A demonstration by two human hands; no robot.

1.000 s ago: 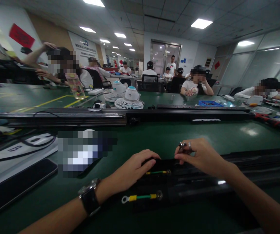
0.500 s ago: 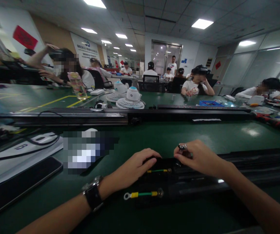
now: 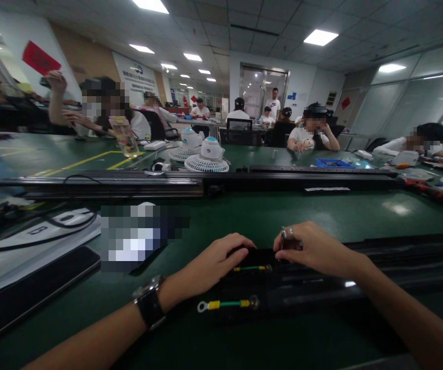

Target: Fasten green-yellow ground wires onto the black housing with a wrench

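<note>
Two long black bars [image 3: 314,298] lie side by side in front of me, their left ends toward my left hand. From each end sticks a short green ground wire with yellow sleeves; the nearer wire [image 3: 229,304] ends in a bare ring terminal [image 3: 203,307]. My left hand [image 3: 219,259] is curled over the end of the farther bar, thumb and fingers gripping it. The farther wire [image 3: 253,268] shows just beside the thumb. Above that bar's end, my right hand [image 3: 304,244] pinches a small shiny metal piece [image 3: 282,234], too small and dark to name exactly.
Left of me lie a black phone-like slab [image 3: 40,298], a white bag [image 3: 48,231] and a blurred-out item. Long black rails [image 3: 302,181] cross the table behind. Beyond them are white fans [image 3: 208,156], a bottle [image 3: 124,136], a blue tray [image 3: 333,163] and seated people.
My right hand has turned slightly, and the small metal piece in its fingers now points more downward. My left hand stays on the bar. A person at the back left has raised a hand.
</note>
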